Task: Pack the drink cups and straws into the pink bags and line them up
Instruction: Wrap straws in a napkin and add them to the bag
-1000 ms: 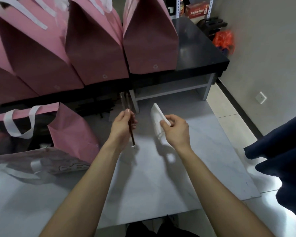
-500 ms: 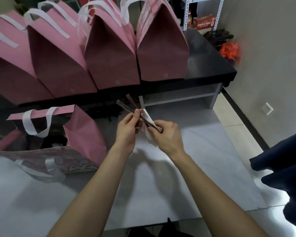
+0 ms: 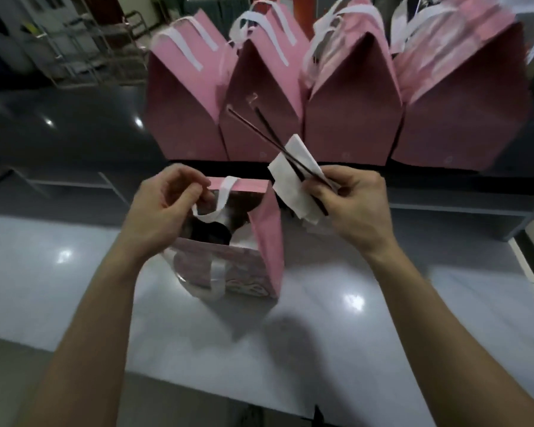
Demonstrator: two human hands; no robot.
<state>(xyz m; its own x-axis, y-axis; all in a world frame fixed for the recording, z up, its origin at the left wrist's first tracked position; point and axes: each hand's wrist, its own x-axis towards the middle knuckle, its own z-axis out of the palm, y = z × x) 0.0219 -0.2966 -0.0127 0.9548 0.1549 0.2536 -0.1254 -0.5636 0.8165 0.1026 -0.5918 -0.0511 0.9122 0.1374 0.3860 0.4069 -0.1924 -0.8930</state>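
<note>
An open pink bag (image 3: 267,241) stands on the white table (image 3: 383,318) in front of me. A dark-lidded drink cup (image 3: 211,234) shows inside it. My left hand (image 3: 164,208) pinches the bag's white ribbon handle (image 3: 222,195) at the far rim. My right hand (image 3: 349,204), just right of the bag's opening, grips two dark wrapped straws (image 3: 269,135) together with a folded white napkin (image 3: 293,171); the straws point up and to the left. Several closed pink bags (image 3: 349,118) stand in a row on the black counter behind.
The black counter (image 3: 74,127) runs across the back, with a grey shelf (image 3: 444,208) under its edge. Metal racks (image 3: 90,47) stand at the far left. The white table's near edge lies close to my body.
The view has swung left onto the open bag. My left hand let go of the straws and took the bag's handle. The straws and napkin are now together in my right hand.
</note>
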